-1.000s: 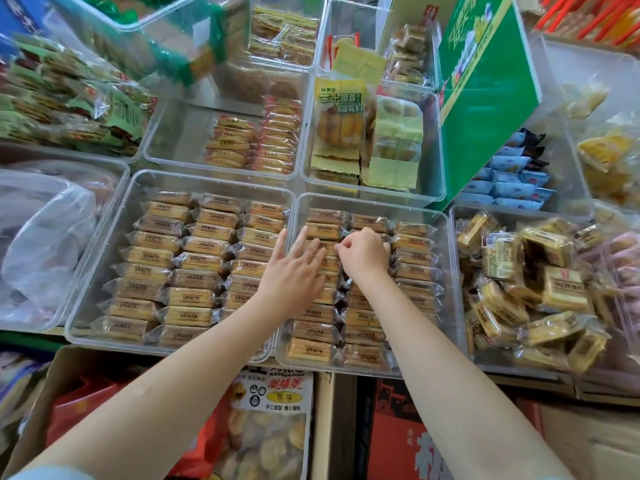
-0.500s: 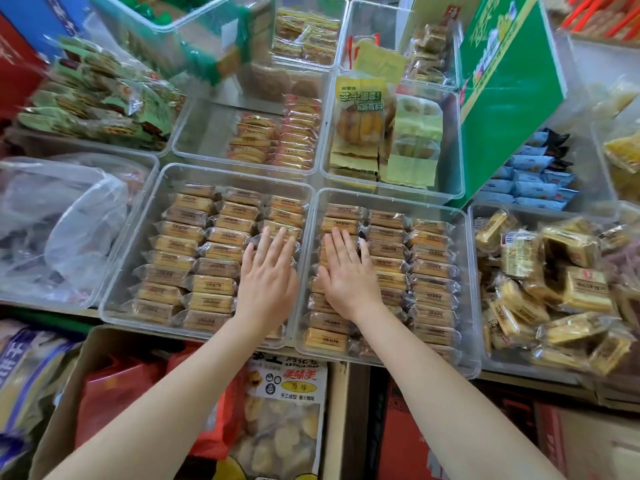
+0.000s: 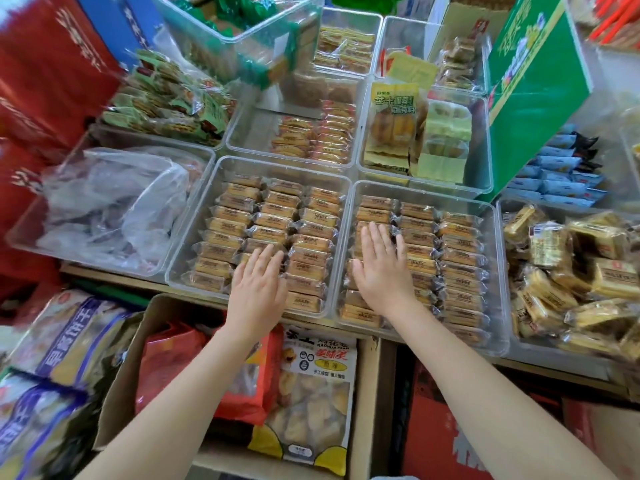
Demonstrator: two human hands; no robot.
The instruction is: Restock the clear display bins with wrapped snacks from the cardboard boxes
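Two clear display bins sit side by side at the shelf's front, the left bin and the right bin, each packed with rows of wrapped golden snacks. My left hand lies flat with straight fingers on the snacks in the left bin's near right part. My right hand presses flat on the left column of snacks in the right bin. Neither hand holds anything. Below the shelf stands an open cardboard box with bagged snacks inside.
A bin with crumpled clear plastic is at the left, a bin of loose wrapped cakes at the right. More bins fill the back rows. A green carton leans at the back right. Red boxes stand on the left.
Both hands have slid back toward me over the snacks; the right hand's curled fingers flattened out. The view has shifted so the bins sit further right.
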